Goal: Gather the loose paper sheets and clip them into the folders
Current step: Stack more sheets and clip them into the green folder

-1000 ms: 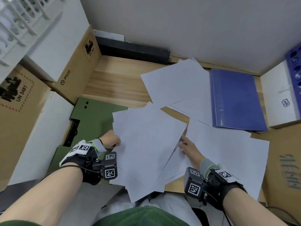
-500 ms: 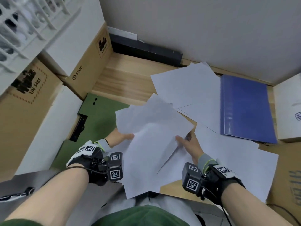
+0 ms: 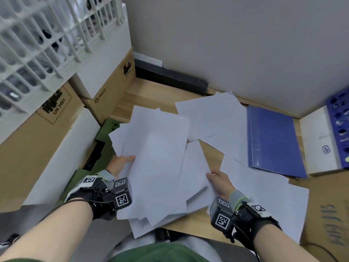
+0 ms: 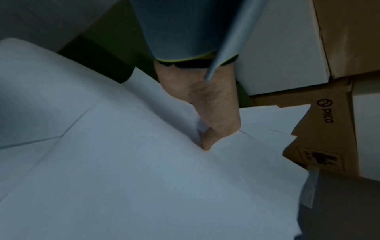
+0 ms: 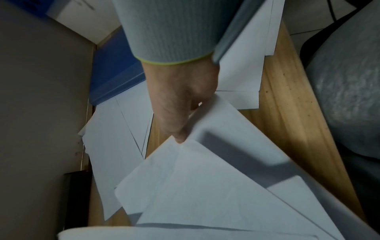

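Uneven stack of sheets (image 3: 158, 167) held above the wooden surface (image 3: 188, 220), left hand (image 3: 120, 163) pinching one edge, right hand (image 3: 217, 181) pinching the other. Best to loosen both grips slightly and tap edges square. More sheets (image 3: 213, 114) loose beside the blue folder (image 3: 272, 140); green folder (image 3: 105, 131) underneath, left.

Head view: high, looking down on desk. Wrist views: close, along thumbs; all share paper stack (image 3: 156, 167).

2 folders: green (image 3: 105, 133), blue (image 3: 272, 140), 2 hands, approx 10+ sheets
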A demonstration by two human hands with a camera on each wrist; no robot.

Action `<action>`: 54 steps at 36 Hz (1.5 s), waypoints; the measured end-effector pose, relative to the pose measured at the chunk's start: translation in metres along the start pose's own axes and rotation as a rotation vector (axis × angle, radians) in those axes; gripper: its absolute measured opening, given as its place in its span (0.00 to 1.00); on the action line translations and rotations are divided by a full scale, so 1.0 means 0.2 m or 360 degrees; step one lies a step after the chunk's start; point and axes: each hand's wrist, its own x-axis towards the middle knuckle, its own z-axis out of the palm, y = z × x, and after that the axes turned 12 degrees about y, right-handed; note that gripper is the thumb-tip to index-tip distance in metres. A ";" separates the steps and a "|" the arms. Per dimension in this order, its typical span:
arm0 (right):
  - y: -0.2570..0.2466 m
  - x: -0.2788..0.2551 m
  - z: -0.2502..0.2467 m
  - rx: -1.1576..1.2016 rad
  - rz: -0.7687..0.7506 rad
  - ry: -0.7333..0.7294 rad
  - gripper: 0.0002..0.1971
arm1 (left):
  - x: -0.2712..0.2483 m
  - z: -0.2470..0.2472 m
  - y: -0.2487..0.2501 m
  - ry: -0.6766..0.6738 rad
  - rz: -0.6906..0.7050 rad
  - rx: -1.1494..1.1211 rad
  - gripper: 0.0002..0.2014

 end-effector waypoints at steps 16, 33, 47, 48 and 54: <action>-0.12 0.03 -0.11 -0.0082 -0.0213 0.0036 0.10 | -0.37 0.14 0.35 -0.0360 0.0241 0.0542 0.19; -0.18 0.07 -0.07 0.0095 -0.0331 -0.0061 0.11 | -0.47 0.39 0.43 -0.0638 0.0488 0.0773 0.10; -0.10 -0.04 -0.12 0.0401 -0.0054 -0.0581 0.26 | -0.34 0.40 0.51 -0.0516 0.0354 0.0055 0.35; -0.11 -0.05 -0.11 0.0386 -0.0081 -0.0583 0.23 | -0.39 0.42 0.54 -0.0551 0.0353 0.0074 0.32; -0.10 0.00 -0.09 0.0409 -0.0122 0.0006 0.22 | -0.55 0.51 0.61 -0.0668 0.0423 0.0004 0.18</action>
